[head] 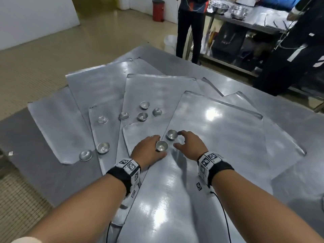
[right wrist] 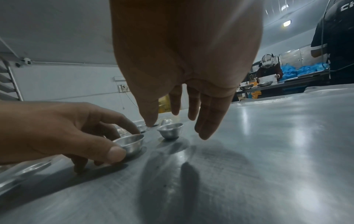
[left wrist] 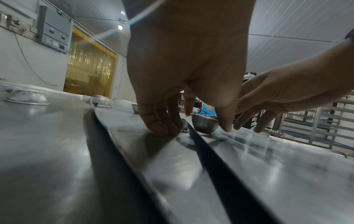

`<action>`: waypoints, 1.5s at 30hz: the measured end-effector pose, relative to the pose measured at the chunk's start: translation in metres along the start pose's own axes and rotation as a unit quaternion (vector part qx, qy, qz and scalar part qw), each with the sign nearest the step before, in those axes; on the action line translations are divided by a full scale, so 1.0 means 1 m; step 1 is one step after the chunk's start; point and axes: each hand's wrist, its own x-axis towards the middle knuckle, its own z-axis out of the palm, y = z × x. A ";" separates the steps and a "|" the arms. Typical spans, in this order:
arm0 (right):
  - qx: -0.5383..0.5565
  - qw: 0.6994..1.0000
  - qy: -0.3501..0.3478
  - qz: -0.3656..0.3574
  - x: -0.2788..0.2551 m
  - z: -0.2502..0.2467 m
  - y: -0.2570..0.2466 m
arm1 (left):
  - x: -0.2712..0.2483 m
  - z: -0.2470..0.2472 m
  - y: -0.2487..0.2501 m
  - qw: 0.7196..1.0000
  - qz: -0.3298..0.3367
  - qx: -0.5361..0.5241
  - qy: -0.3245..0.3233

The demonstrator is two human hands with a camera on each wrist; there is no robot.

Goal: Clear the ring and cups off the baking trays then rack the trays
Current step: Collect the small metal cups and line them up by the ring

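Loose cups [head: 103, 147] lay scattered over the overlapping baking trays [head: 98, 88] at left, some upturned, some upright. Left hand [head: 149, 149] pinched one small cup [head: 162, 145] between thumb and fingers, low on the near tray [head: 219, 137]. Just right of it a second cup [head: 171, 134] stood upright. Right hand [head: 192, 146] hovered spread wide around it, holding nothing.

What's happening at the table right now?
A person is clearing small metal cups off overlapping baking trays. The left hand holds one cup by its rim. The right hand is open, reaching for a second cup. Seven more cups lie on the trays further out.
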 end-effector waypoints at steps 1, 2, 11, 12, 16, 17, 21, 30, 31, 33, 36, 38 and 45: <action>0.002 1.000 -0.003 -0.002 0.005 0.001 0.000 | 0.002 0.000 0.000 1.000 0.004 0.003 0.002; 0.002 1.000 -0.006 -0.006 0.011 0.002 0.000 | 0.004 0.000 0.000 1.000 0.006 0.005 0.001; -0.024 0.999 -0.024 -0.027 0.042 0.014 -0.008 | 0.006 0.000 -0.004 1.000 0.008 -0.001 0.006; -0.030 0.999 -0.026 -0.026 0.043 0.015 -0.010 | 0.005 0.000 -0.004 1.000 0.006 -0.001 0.006; -0.047 0.998 -0.022 -0.024 0.039 0.017 -0.012 | 0.002 0.001 -0.005 1.000 0.007 -0.013 0.004; -0.046 0.998 -0.025 -0.022 0.035 0.017 -0.012 | 0.001 0.002 -0.005 1.000 0.009 -0.011 0.001; -0.040 0.999 -0.027 -0.010 0.009 0.014 -0.004 | -0.008 0.001 0.000 1.000 0.026 0.006 -0.013; -0.028 0.999 0.022 0.017 -0.086 -0.011 0.042 | -0.041 0.006 0.059 0.996 0.066 0.032 -0.044; -0.029 0.999 0.031 0.021 -0.100 -0.015 0.049 | -0.046 0.009 0.068 0.995 0.076 0.033 -0.048; -0.028 0.998 0.044 0.036 -0.127 -0.022 0.065 | -0.057 0.019 0.088 0.994 0.094 0.036 -0.053; -0.019 0.996 0.056 0.060 -0.169 -0.032 0.090 | -0.073 0.040 0.123 0.990 0.118 0.045 -0.065; -0.007 0.995 0.070 0.076 -0.198 -0.038 0.111 | -0.086 0.057 0.148 0.986 0.135 0.051 -0.080; 0.025 0.986 0.091 0.140 -0.306 -0.046 0.179 | -0.138 0.129 0.225 0.971 0.190 0.063 -0.129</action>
